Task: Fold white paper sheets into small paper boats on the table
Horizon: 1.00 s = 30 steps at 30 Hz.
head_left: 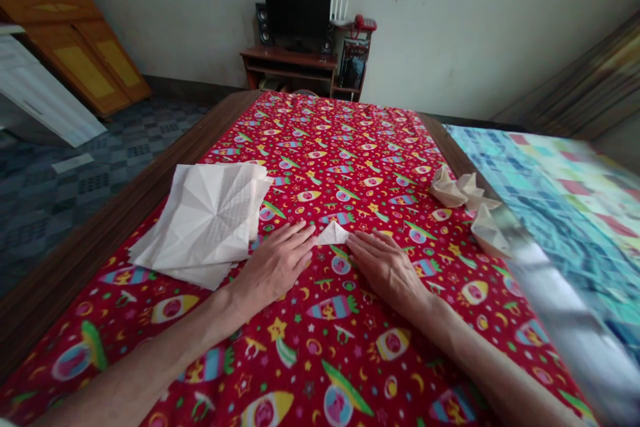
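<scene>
A small piece of white folded paper [333,233], with a peaked top, lies on the red tablecloth between my hands. My left hand [280,255] rests palm down, its fingers stretched out flat and their tips at the paper's left corner. On the other side, my right hand [385,263] also lies flat, fingertips touching the right corner. Neither thumb shows clearly. Just left of my left hand is a stack of creased white paper sheets [210,213], the top one marked with star-like fold lines.
Several pointed folded paper pieces [487,230] stand near the table's right edge. The patterned red tablecloth [330,347] covers the table, leaving a brown wooden border [200,140]. Beyond are a monitor [297,10] on a small desk, a cabinet at left and a bed [555,207] at right.
</scene>
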Motion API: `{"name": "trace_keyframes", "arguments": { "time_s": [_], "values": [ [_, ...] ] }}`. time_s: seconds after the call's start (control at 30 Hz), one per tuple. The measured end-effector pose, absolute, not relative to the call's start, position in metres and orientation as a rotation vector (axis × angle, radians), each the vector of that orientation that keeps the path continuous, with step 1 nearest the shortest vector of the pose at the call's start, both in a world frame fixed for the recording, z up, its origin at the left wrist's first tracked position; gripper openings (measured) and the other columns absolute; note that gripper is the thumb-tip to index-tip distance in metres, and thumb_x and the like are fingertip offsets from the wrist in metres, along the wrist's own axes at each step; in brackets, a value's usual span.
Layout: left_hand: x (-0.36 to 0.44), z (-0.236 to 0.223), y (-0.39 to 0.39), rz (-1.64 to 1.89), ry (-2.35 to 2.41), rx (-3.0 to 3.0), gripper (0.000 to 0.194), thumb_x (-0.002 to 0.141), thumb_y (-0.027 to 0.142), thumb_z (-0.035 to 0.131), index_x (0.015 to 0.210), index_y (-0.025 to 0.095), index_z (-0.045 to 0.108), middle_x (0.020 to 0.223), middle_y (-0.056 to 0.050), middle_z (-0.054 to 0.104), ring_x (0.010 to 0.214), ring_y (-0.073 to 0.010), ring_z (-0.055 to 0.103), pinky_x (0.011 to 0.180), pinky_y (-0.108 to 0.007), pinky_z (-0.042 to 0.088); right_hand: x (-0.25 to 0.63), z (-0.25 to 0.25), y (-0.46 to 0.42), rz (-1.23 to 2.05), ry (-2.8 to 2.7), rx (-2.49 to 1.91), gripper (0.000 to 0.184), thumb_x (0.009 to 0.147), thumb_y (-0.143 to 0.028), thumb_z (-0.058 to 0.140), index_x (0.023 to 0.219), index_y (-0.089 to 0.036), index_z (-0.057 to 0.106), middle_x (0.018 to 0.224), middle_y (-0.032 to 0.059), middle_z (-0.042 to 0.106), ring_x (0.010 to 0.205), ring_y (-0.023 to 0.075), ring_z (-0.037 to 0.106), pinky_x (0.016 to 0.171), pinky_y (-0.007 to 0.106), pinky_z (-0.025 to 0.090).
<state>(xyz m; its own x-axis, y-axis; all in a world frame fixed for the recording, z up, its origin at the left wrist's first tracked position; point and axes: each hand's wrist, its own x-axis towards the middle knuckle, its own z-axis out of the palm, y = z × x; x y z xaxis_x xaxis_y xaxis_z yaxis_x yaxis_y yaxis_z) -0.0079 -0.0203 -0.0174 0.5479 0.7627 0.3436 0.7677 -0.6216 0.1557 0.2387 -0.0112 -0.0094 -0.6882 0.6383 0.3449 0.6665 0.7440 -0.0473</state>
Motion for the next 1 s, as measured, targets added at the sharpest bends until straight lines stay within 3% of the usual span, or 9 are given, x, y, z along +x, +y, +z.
{"name": "trace_keyframes", "arguments": {
  "time_s": [0.1,0.2,0.43,0.67,1.0],
  "values": [
    [-0.002,-0.020,-0.011,-0.804,-1.331,-2.773,0.030,0.093,0.014,0.043,0.119,0.010,0.059,0.119,-0.010,0.063,0.114,-0.0200,0.054,0.100,-0.036,0.045,0.227,0.000,0.004,-0.164,-2.636,-1.023,0.021,0.095,-0.028,0.048,0.103,-0.016,0.064,0.093,0.0075,0.071,0.092,0.0205,0.064,0.085,0.038,0.043],
    [0.003,-0.015,-0.004,-0.874,-1.378,-2.812,0.032,0.090,0.010,0.046,0.120,0.013,0.057,0.113,-0.008,0.064,0.106,-0.0197,0.056,0.094,-0.035,0.049,0.218,0.004,0.017,-0.274,-2.648,-1.090,0.022,0.090,-0.035,0.056,0.103,-0.019,0.066,0.086,0.0059,0.069,0.082,0.0206,0.062,0.076,0.036,0.041],
    [0.007,-0.014,0.003,-0.904,-1.441,-2.798,0.031,0.089,0.011,0.048,0.118,0.015,0.059,0.107,-0.008,0.063,0.101,-0.0206,0.056,0.091,-0.037,0.049,0.221,-0.003,0.028,-0.172,-2.610,-1.110,0.022,0.088,-0.040,0.059,0.098,-0.023,0.069,0.082,0.0032,0.062,0.073,0.0147,0.056,0.066,0.026,0.036],
    [0.005,-0.019,0.005,-0.940,-1.401,-2.802,0.030,0.089,0.015,0.050,0.117,0.017,0.059,0.107,-0.007,0.062,0.101,-0.0203,0.056,0.093,-0.036,0.048,0.219,0.002,0.027,-0.220,-2.658,-1.080,0.017,0.091,-0.034,0.056,0.094,-0.022,0.068,0.080,0.0026,0.062,0.074,0.0144,0.054,0.065,0.026,0.033],
    [0.015,-0.026,0.007,-1.149,-1.578,-2.741,0.053,0.090,0.023,0.048,0.140,0.013,0.034,0.108,-0.012,0.062,0.102,-0.0242,0.058,0.093,-0.042,0.048,0.201,0.001,0.015,-0.479,-2.622,-1.223,0.018,0.093,-0.021,0.048,0.080,-0.017,0.060,0.072,0.0047,0.061,0.067,0.0167,0.051,0.065,0.031,0.029]
  ]
}}
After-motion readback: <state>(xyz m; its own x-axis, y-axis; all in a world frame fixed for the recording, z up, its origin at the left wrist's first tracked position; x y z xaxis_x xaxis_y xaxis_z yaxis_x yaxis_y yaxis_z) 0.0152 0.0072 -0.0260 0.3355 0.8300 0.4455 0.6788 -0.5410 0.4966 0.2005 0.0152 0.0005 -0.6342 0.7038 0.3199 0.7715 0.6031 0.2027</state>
